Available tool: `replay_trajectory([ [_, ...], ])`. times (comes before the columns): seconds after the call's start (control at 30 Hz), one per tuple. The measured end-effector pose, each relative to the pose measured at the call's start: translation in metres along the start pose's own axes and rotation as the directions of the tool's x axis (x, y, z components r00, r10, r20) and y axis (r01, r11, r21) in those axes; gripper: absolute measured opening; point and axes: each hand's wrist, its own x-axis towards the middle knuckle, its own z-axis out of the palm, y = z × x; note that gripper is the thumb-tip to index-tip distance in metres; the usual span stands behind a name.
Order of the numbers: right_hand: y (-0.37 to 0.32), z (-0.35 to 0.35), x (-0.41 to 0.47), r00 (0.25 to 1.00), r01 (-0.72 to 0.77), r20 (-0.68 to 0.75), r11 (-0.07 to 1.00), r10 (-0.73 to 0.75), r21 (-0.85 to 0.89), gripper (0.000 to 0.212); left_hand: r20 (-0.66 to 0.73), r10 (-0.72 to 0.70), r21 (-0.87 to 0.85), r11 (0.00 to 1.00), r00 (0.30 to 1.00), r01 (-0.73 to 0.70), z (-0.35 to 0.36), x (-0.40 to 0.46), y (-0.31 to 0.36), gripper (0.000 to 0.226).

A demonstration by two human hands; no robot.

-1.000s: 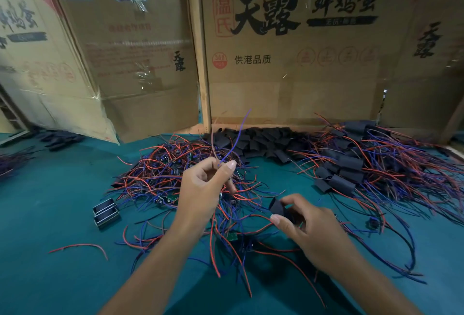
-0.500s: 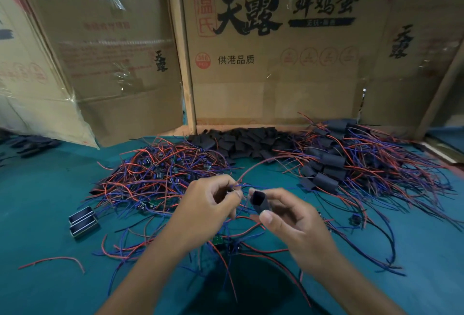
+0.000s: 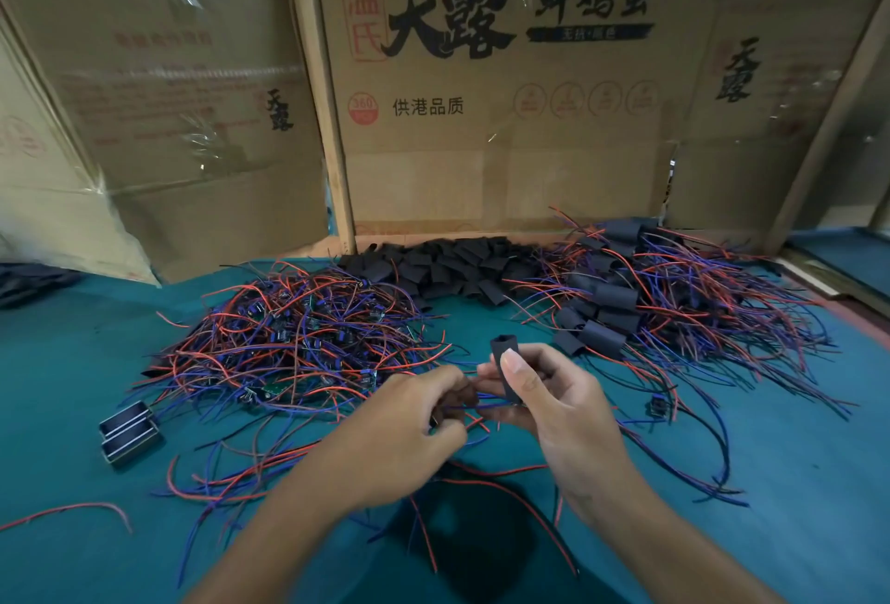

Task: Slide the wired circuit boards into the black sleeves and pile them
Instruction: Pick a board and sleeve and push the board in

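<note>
A: Hands?
B: Right hand point(image 3: 554, 403) pinches a black sleeve point(image 3: 505, 370) upright, mouth up. Left hand point(image 3: 409, 430) grips red and blue wires point(image 3: 469, 406) at the sleeve's lower end.
A: Location?
B: Above the green tabletop point(image 3: 72, 362), between the loose boards pile point(image 3: 298, 329) and the sleeved pile point(image 3: 626, 309).

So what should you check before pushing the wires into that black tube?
1. Right hand grips the black sleeve: ok.
2. Sleeve's top mouth is open: ok.
3. Left hand pinches the wires: ok.
4. Circuit board lined up with the sleeve: cannot tell, the fingers hide it.
5. Finished pile lies to the right: ok.
6. Held wires free of the loose tangle: cannot tell.
</note>
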Motion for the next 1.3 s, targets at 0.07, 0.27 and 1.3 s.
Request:
replay_trajectory([
  [0.07,0.001,0.0,0.0,1.0,0.013,-0.006,1.0,-0.013,0.008,0.03,-0.056,0.006,-0.013,1.0,0.998,-0.006,0.007,0.002,0.0,0.008],
  [0.27,-0.003,-0.006,0.004,1.0,0.006,-0.001,0.999,-0.006,0.047,0.038,-0.12,0.119,0.137,0.985,0.986,-0.102,0.007,0.006,-0.008,0.029],
  [1.3,-0.022,-0.056,0.02,0.82,0.483,0.305,0.299,-0.485,-0.823,0.038,-0.434,0.1,0.167,0.985,0.895,-0.029,-0.023,0.001,-0.031,0.033],
])
